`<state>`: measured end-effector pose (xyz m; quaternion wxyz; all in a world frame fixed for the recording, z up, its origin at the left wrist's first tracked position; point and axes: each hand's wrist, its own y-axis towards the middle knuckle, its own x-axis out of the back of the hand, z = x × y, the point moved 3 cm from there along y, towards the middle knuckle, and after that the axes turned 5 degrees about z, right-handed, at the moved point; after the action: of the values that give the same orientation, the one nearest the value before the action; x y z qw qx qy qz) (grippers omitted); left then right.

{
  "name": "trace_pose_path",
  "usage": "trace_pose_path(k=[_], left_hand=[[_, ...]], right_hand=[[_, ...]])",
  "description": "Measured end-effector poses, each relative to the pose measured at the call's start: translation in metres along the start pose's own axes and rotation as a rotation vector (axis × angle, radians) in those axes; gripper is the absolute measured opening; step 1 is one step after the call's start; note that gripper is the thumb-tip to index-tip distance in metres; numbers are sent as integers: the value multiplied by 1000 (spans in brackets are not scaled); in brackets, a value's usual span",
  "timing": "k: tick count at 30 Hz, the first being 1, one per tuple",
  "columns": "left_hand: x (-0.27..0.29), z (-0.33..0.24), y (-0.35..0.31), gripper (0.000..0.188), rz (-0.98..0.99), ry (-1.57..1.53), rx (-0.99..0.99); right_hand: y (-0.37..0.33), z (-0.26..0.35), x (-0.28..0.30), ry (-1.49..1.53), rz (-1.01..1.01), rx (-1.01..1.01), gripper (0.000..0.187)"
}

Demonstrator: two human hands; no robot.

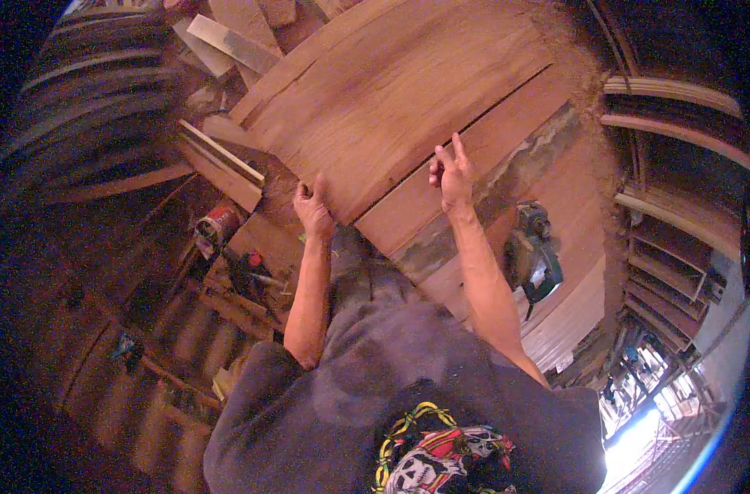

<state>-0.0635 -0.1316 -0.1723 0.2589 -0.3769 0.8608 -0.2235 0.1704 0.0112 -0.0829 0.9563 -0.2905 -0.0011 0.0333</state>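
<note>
A brown wooden panel (367, 107), seemingly flat, adjoins a narrower board (515, 122).

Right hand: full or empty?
Looks empty: the right hand is partly open over the wooden boards, nothing visible in its grip.

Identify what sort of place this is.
Likely a woodworking shop: a broad reddish-brown wooden panel, a dark, bulky device resembling a handheld power tool and pale, flat wood offcuts point that way.

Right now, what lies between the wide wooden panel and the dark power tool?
The head view shows a dark gap, a narrower board, then a rough greyish strip; the right hand overlaps the board.
</note>
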Motion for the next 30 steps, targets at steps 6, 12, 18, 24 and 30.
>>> trace_pose_path(k=[6,12,18,24,30], left_hand=[[19,23,-2,39,-4,-269,-38],[38,78,-77,50,67,-274,309],[-12,99,-94,55,427,-121,595],[-36,96,-110,52,212,-112,627],[-34,122,-111,47,309,-230,507]], right_hand=[[-6,5,2,-38,27,-38,76],[-29,-14,35,-128,-96,85,66],[-51,-68,91,-314,-186,71,70],[-53,-82,89,-502,-161,89,77],[-58,-70,97,-379,-158,60,78]])
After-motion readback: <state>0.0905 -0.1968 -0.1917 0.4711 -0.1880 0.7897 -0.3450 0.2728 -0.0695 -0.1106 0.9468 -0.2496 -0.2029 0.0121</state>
